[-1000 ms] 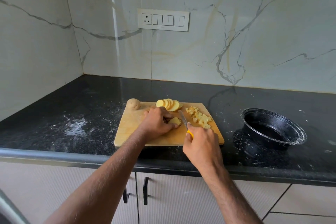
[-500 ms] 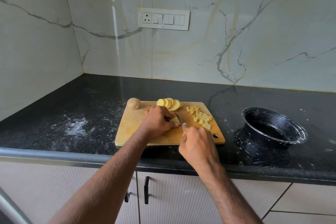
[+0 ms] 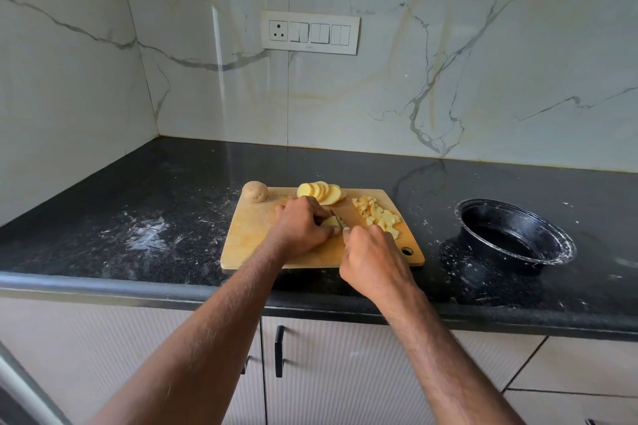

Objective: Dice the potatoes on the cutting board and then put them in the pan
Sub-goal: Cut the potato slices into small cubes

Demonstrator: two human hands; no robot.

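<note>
Left hand: fingers curled over a potato piece, pinning it to the cutting board
Right hand: clenched round the knife handle, just right of the left hand; blade rests against the held piece
Diced potato: small heap just beyond the right hand
Potato slices: fanned row beyond the left hand, at the board's far edge
Whole potato: far-left corner of the board, beyond the left hand
Pan: black, on the counter, well right of the right hand
</note>
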